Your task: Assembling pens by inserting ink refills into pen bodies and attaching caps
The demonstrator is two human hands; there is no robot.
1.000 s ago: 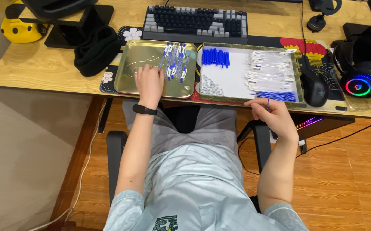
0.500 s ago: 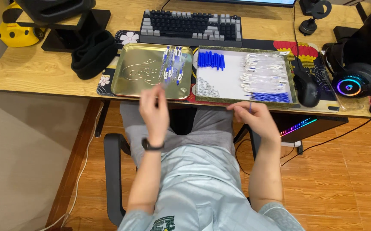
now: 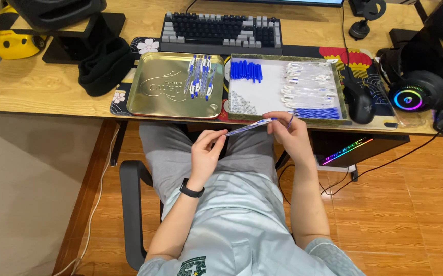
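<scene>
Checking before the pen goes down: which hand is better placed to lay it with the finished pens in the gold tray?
Left, probably. The left hand holds the pen at its near end, right below the gold tray; the right hand sits under the white tray.

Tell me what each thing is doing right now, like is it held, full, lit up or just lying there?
Pen: held level between both hands.
Left hand: fingertips at the pen's left end.
Right hand: pinching the pen's right end.
Gold tray: flat on the desk, a few finished pens in it.
Parts tray: holds sorted pen parts.
Headphones: lying on the desk, ring lit.
Black beanie: lying crumpled.
Keyboard: untouched.
</scene>
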